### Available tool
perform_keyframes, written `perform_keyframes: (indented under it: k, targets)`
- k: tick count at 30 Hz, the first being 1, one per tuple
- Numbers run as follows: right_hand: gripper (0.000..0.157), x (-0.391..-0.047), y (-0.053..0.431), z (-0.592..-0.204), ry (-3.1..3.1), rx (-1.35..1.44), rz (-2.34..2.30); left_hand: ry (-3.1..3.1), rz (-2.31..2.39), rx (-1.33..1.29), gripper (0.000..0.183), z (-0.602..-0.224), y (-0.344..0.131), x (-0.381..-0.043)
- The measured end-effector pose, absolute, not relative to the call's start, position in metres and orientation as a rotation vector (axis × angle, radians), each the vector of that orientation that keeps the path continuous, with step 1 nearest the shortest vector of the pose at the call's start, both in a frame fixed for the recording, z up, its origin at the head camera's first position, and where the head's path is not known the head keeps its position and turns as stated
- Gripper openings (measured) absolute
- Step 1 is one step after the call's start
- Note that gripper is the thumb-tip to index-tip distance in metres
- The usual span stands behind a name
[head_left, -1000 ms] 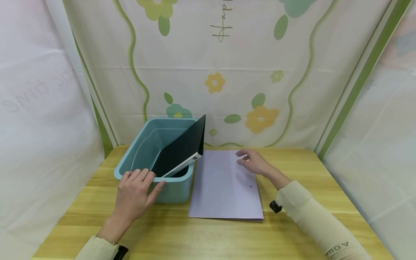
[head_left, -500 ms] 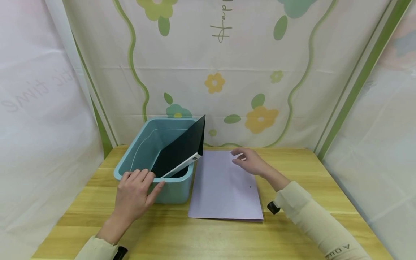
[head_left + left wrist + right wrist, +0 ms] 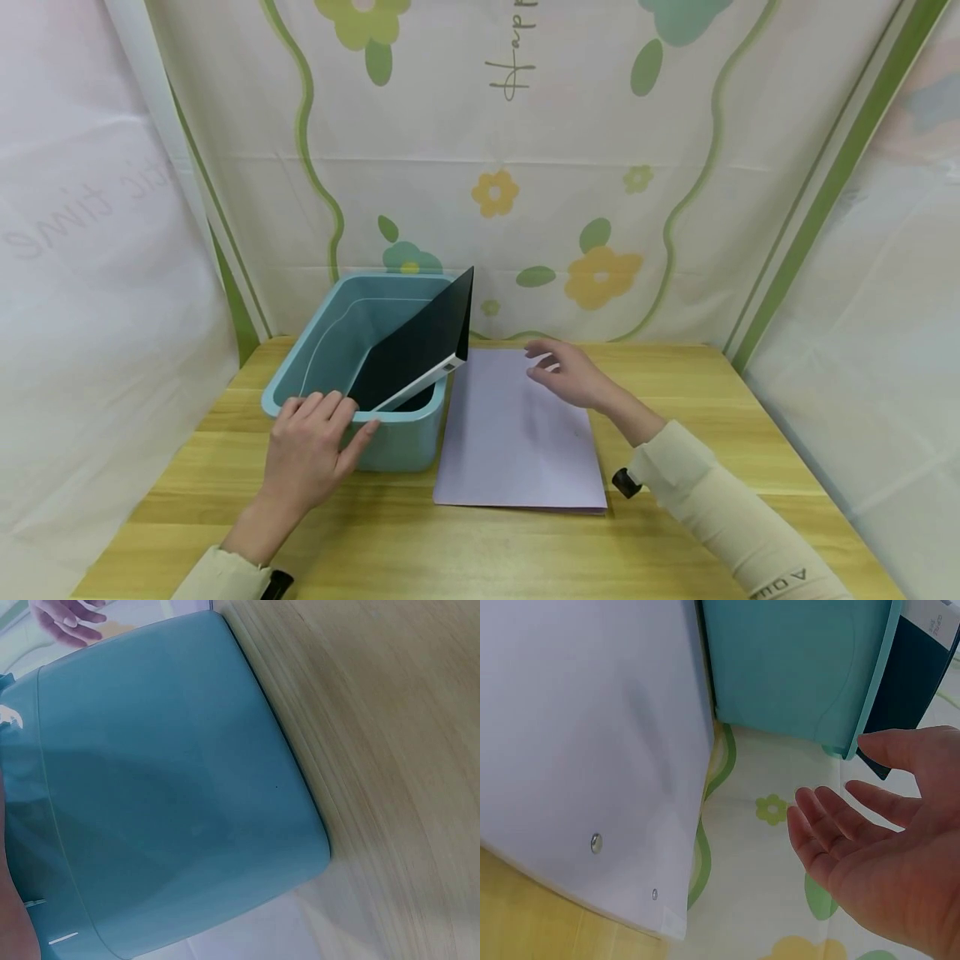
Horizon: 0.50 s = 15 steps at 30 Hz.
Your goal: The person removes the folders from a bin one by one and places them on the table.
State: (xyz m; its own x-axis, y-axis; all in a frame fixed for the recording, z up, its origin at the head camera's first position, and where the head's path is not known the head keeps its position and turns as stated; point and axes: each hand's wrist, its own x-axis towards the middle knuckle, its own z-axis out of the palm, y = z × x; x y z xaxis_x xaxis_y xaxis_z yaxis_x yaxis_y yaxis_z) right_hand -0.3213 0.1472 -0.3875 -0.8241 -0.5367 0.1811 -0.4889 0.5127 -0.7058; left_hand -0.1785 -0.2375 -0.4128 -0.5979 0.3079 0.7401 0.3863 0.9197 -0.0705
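My left hand (image 3: 306, 454) grips the near rim of a light blue plastic bin (image 3: 408, 440), fingers curled over the edge. A black binder (image 3: 420, 337) with a white spine leans tilted in the bin, its upper part sticking out past the right rim. Right of the bin, a pale purple folder (image 3: 513, 442) lies flat. My right hand (image 3: 573, 377) hovers over the folder's far right part, holding nothing, with relaxed, slightly bent fingers. In the right wrist view, two metal rivets show on the folder (image 3: 577, 727). The bin's wall (image 3: 165, 780) fills much of the left wrist view.
A wooden table (image 3: 480, 554) carries everything. Behind it hangs a white cloth (image 3: 420, 125) printed with flowers, and more cloth (image 3: 112, 333) closes off the left side and the right. Bare tabletop shows in front of the folder and to its right.
My right hand has drifted a little to the left above the folder. The left hand, bin, binder and folder stay where they were.
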Motion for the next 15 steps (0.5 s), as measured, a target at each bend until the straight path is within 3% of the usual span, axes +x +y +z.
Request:
perform_keyframes:
  k: [15]
  targets:
    - [0.044,-0.314,0.136,-0.383,2.662,-1.028,-1.231,-2.246,-0.121,-0.494,0.056,-0.413,-0.238,-0.179]
